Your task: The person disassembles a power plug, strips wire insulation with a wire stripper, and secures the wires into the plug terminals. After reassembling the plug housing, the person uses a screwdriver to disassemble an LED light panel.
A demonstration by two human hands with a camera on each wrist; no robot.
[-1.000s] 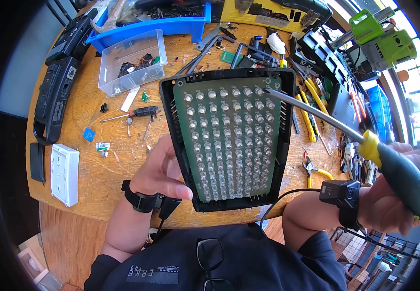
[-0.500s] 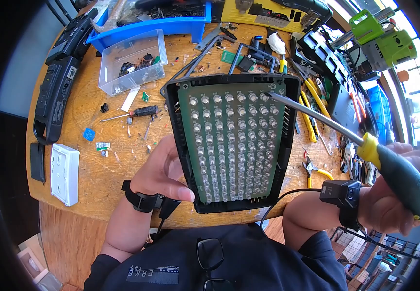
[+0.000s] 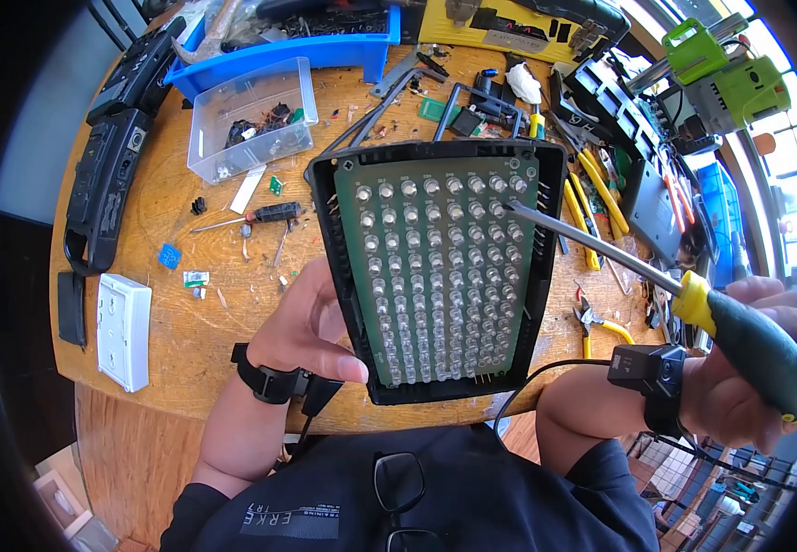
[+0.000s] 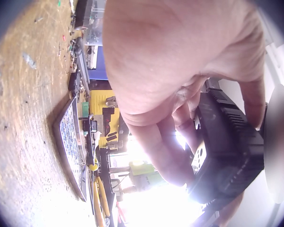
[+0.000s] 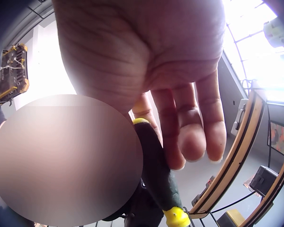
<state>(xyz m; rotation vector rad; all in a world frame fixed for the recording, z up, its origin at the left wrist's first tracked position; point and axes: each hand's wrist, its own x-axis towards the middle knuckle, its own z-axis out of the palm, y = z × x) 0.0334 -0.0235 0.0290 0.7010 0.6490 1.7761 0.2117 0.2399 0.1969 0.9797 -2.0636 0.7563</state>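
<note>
A green circuit board (image 3: 435,276) with rows of clear LEDs sits in a black housing (image 3: 341,267), tilted up toward the head camera. My left hand (image 3: 302,327) grips the housing at its lower left; in the left wrist view its fingers (image 4: 163,153) curl round the black housing (image 4: 227,151). In my right hand (image 3: 752,368) is a screwdriver (image 3: 755,354) with a dark green and yellow handle. Its tip lies over the board's upper right LEDs; contact cannot be told. The right wrist view shows the handle (image 5: 158,170) beside the curled fingers (image 5: 191,137).
On the wooden bench (image 3: 177,359) lie a white plastic piece (image 3: 123,331), a small screwdriver (image 3: 274,212) and scraps. Behind are a clear bin (image 3: 251,124) and a blue bin (image 3: 297,55). Yellow-handled pliers (image 3: 591,322) and other tools lie on the right.
The board and housing have shifted slightly right and down from their earliest position. The screwdriver tip has moved a little lower on the board, and the right hand has shifted slightly with it.
</note>
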